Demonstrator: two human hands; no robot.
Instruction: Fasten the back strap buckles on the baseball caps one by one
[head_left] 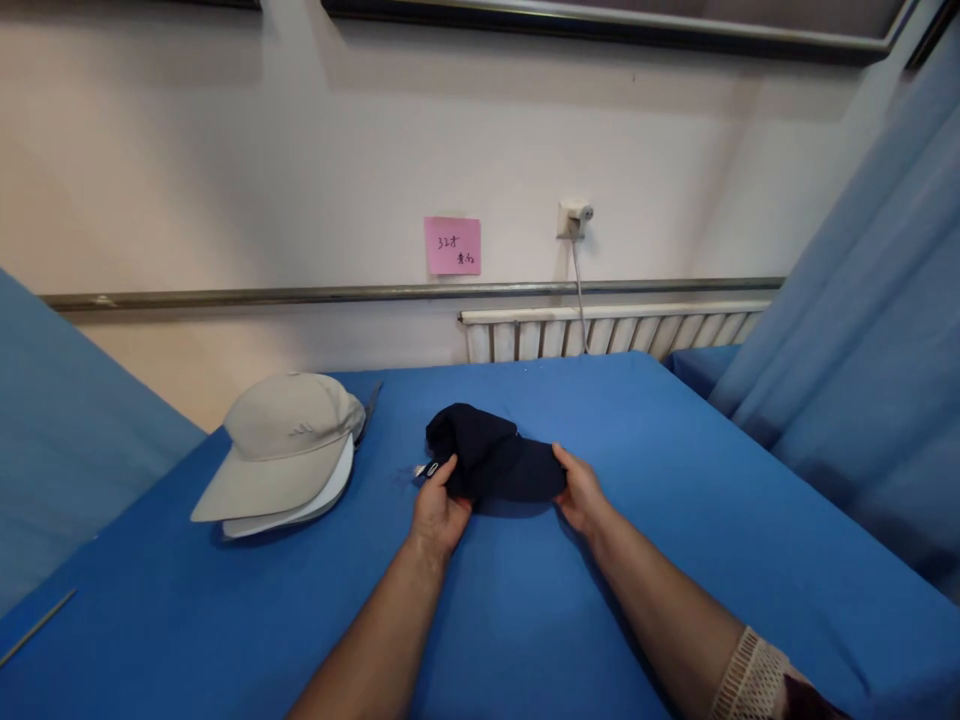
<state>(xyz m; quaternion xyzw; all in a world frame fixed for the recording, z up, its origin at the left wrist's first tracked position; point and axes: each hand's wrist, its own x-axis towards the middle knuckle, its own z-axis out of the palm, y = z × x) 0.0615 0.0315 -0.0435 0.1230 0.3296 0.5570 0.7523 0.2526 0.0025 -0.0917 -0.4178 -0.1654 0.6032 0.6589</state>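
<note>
A dark navy baseball cap is between my hands, just over the middle of the blue table. It lies on its side, brim toward the right. My left hand grips the back of the cap near its strap, where a small buckle shows by the thumb. The tip of the brim is pinched in my right hand, thumb on top. To the left sits a stack of caps: a beige cap on top and a white cap under it, only its brim showing.
A blue cover spreads over the table. A thin stick lies at the left edge. Blue curtains hang on both sides. Behind the table are a radiator, a metal rail, a plugged-in socket and a pink note.
</note>
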